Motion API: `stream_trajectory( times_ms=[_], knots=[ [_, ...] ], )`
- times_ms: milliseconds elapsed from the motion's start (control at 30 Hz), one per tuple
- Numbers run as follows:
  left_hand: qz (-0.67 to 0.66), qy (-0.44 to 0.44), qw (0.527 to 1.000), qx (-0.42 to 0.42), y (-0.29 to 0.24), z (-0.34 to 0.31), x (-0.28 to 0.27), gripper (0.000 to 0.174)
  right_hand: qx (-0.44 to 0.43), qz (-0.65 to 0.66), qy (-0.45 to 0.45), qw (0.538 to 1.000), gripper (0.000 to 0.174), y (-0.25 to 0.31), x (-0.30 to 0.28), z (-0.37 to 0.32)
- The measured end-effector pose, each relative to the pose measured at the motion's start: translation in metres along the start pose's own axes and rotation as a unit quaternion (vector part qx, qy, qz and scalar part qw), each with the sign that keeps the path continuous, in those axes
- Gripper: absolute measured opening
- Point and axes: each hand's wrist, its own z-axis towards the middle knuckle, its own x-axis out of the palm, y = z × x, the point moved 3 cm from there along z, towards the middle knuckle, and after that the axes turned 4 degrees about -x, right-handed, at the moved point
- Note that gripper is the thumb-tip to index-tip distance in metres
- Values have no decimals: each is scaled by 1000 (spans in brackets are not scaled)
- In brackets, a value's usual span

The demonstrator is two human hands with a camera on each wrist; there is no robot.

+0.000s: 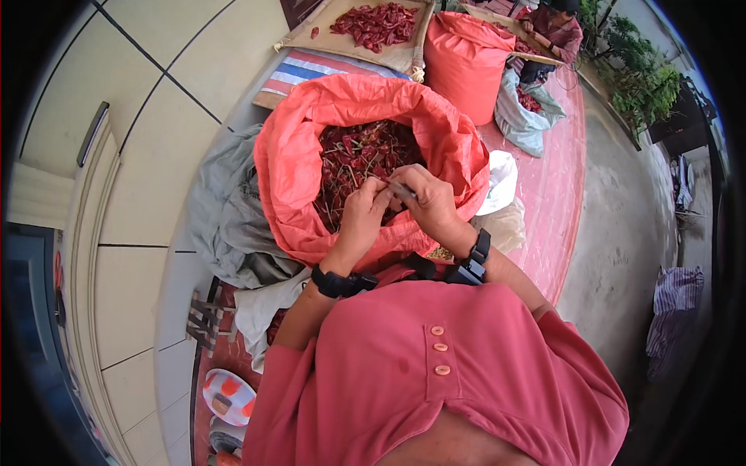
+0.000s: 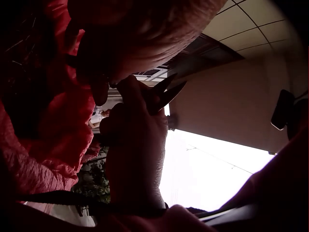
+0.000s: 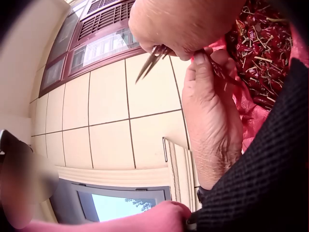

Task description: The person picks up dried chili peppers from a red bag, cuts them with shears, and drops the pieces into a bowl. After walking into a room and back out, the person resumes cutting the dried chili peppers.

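Note:
Above a large red sack (image 1: pixel 287 155) full of dried red chillies (image 1: pixel 365 151), both hands are close together. Between thumb and fingers, the left hand (image 1: pixel 361 213) pinches a dried chilli (image 3: pixel 218 71), mostly covered by the fingers. The right hand (image 1: pixel 435 203) grips a pair of scissors (image 3: pixel 150 64); the two pointed blades stand slightly apart and stick out of the fist on the side away from the sack. Their handles are hidden in the palm. In the left wrist view the scissors (image 2: pixel 167 94) show as a dark outline.
Behind the sack lies a woven tray (image 1: pixel 311 33) of chillies. A second full red sack (image 1: pixel 466 74) and a pale green bag (image 1: pixel 528 116) stand at the back right, near another person (image 1: pixel 556 35). Grey cloth (image 1: pixel 225 206) and a plate (image 1: pixel 229 396) are to the left.

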Motion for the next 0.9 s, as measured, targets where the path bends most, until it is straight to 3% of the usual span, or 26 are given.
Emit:
stream_trajectory(
  times_ms=[100, 133, 267, 400, 433, 533, 600, 733, 833, 900],
  knots=[
    [-112, 47, 993, 2, 3, 0, -2, 12, 189, 222, 25, 956, 10, -5, -6, 4],
    [-163, 70, 984, 2, 5, -1, -3, 12, 253, 292, 40, 922, 11, -7, -8, 2],
    [-273, 141, 952, -23, 11, -5, -6, 13, 361, 538, 12, 761, 18, -17, -3, -1],
    [-298, 131, 945, -31, 7, -10, -7, 13, 340, 436, 28, 833, 21, -14, -16, -3],
    [-299, 118, 947, -30, 3, -13, -9, 12, 342, 438, 0, 831, 21, -4, -20, -4],
    [-301, 126, 942, -83, -5, -31, -30, 12, 296, 297, 16, 908, 19, 9, -50, -19],
    [-263, 178, 939, -129, 1, -57, -53, 11, 267, 102, 63, 956, 16, 5, -78, -40],
    [-161, 237, 911, -296, 54, -122, -88, 12, 325, 13, 118, 938, 8, -37, -106, -100],
    [-80, 197, 884, -416, 139, -184, -107, 24, 397, 12, 100, 912, 10, -96, -115, -156],
    [146, 148, 912, -354, 166, -202, -112, 30, 407, 22, 97, 908, 15, -124, -110, -175]
  ],
)
